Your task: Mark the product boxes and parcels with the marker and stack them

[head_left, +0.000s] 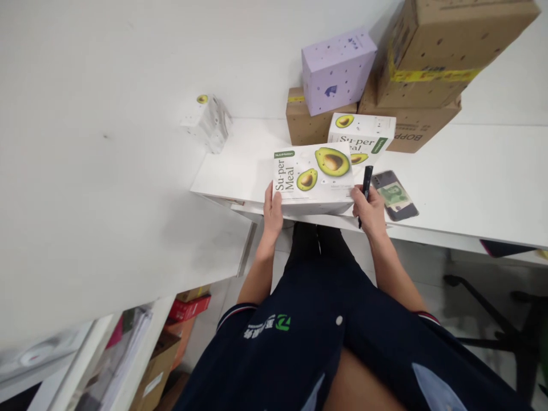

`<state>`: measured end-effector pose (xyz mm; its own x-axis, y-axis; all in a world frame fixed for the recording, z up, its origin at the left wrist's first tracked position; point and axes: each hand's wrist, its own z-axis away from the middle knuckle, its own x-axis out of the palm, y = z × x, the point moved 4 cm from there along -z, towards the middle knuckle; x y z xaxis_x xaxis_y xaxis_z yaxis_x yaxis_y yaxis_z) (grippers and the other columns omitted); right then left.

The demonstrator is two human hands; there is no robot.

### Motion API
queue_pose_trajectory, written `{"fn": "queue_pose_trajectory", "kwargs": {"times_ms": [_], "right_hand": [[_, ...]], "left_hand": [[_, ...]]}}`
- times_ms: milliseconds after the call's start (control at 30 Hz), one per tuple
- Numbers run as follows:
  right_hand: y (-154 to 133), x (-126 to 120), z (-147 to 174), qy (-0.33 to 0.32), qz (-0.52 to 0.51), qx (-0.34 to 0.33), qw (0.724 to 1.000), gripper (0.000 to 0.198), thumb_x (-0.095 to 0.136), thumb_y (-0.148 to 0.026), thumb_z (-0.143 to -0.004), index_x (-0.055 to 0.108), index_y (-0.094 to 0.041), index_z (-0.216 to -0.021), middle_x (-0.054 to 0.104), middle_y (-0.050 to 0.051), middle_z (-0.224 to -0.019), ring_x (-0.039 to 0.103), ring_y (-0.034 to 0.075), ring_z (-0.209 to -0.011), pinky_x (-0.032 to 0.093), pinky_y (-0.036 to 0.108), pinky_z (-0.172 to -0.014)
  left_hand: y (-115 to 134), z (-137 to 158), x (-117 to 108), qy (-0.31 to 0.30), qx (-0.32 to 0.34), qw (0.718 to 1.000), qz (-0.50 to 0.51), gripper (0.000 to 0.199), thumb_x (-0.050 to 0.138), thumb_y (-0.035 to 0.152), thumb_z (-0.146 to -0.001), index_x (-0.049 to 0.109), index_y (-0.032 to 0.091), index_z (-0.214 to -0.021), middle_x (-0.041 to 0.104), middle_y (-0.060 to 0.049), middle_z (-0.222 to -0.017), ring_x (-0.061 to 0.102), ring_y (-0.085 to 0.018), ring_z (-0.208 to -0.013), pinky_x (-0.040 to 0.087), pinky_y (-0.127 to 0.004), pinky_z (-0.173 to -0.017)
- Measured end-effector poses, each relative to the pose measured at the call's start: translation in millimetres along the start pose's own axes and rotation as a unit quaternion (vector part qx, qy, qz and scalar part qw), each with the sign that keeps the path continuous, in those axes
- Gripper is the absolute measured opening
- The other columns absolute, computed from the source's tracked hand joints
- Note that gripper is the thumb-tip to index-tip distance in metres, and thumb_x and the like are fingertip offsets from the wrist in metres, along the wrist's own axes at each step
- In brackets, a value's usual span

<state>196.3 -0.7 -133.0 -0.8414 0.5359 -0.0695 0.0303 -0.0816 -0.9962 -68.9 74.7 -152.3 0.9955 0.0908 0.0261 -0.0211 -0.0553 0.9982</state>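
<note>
A white meal box (314,177) printed with avocados and "Su-per Meal" is held at the desk's front edge, its printed face turned up. My left hand (273,214) grips its left end, thumb on the near corner. At the right end, my right hand (370,211) holds the box's corner and also a black marker pen (367,181), which stands upright between its fingers. Behind it stands a second white avocado box (363,127), partly hidden by the first. A phone (394,195) with a green banknote on its back lies beside my right hand.
Cardboard boxes (440,51) are stacked against the wall at the back right. A purple box (338,71) rests on a smaller carton (295,123). A clear plastic-wrapped packet (212,125) is at the desk's left end. Below right stands a black chair base (492,308); shelves sit lower left.
</note>
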Motion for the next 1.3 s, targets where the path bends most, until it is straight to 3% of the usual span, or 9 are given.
{"fn": "queue_pose_trajectory", "kwargs": {"times_ms": [200, 433, 600, 967, 1133, 1300], "right_hand": [[-5.8, -1.6, 7.4, -0.010, 0.012, 0.003, 1.000, 0.035, 0.071, -0.052, -0.080, 0.070, -0.020, -0.094, 0.044, -0.008, -0.049, 0.040, 0.009, -0.042, 0.035, 0.023, -0.042], [-16.5, -6.4, 0.2, -0.008, 0.022, -0.038, 0.999, 0.039, 0.072, -0.052, -0.080, 0.074, -0.021, -0.103, 0.046, -0.008, -0.052, 0.041, 0.009, -0.044, 0.035, 0.024, -0.044], [-3.3, -2.8, 2.5, -0.031, 0.015, -0.016, 0.999, 0.045, 0.071, -0.055, -0.080, 0.074, -0.020, -0.109, 0.045, -0.008, -0.053, 0.040, 0.009, -0.043, 0.034, 0.024, -0.042], [16.4, -4.0, 21.5, -0.037, 0.027, 0.000, 0.999, 0.050, 0.071, -0.054, -0.080, 0.072, -0.021, -0.117, 0.046, -0.008, -0.053, 0.041, 0.011, -0.045, 0.037, 0.026, -0.045], [29.5, 1.9, 33.0, -0.024, 0.057, -0.008, 0.998, 0.042, 0.070, -0.049, -0.078, 0.073, -0.024, -0.111, 0.049, -0.007, -0.055, 0.045, 0.013, -0.048, 0.042, 0.028, -0.051], [51.7, 16.8, 21.8, -0.023, 0.059, 0.006, 0.998, 0.033, 0.069, -0.045, -0.075, 0.073, -0.022, -0.099, 0.047, -0.006, -0.054, 0.045, 0.014, -0.049, 0.042, 0.029, -0.051]], "left_hand": [[-4.2, 13.0, -7.4, -0.024, -0.028, 0.999, 0.000, 0.066, 0.059, 0.065, -0.090, 0.053, 0.030, -0.145, 0.049, -0.005, -0.157, 0.039, -0.026, -0.150, 0.032, -0.044, -0.126], [-11.3, 20.4, -7.3, -0.031, 0.014, 0.999, 0.027, 0.071, 0.064, 0.063, -0.088, 0.050, 0.030, -0.150, 0.049, -0.006, -0.157, 0.040, -0.027, -0.150, 0.033, -0.042, -0.125], [-4.0, 21.1, -12.7, -0.014, 0.057, 0.998, 0.017, 0.068, 0.064, 0.060, -0.090, 0.051, 0.030, -0.150, 0.046, -0.005, -0.160, 0.037, -0.026, -0.152, 0.031, -0.039, -0.126], [-15.4, 29.2, -23.7, -0.017, 0.072, 0.997, -0.007, 0.071, 0.066, 0.057, -0.089, 0.047, 0.030, -0.152, 0.047, -0.008, -0.159, 0.037, -0.027, -0.151, 0.033, -0.039, -0.125], [-33.9, 34.4, -30.1, 0.018, 0.062, 0.998, 0.002, 0.073, 0.070, 0.058, -0.085, 0.051, 0.029, -0.149, 0.055, -0.010, -0.152, 0.043, -0.028, -0.148, 0.035, -0.042, -0.124], [-65.7, 34.6, -36.2, 0.077, 0.005, 0.997, -0.012, 0.077, 0.071, 0.067, -0.080, 0.055, 0.027, -0.144, 0.060, -0.013, -0.145, 0.051, -0.030, -0.142, 0.039, -0.046, -0.120]]}}
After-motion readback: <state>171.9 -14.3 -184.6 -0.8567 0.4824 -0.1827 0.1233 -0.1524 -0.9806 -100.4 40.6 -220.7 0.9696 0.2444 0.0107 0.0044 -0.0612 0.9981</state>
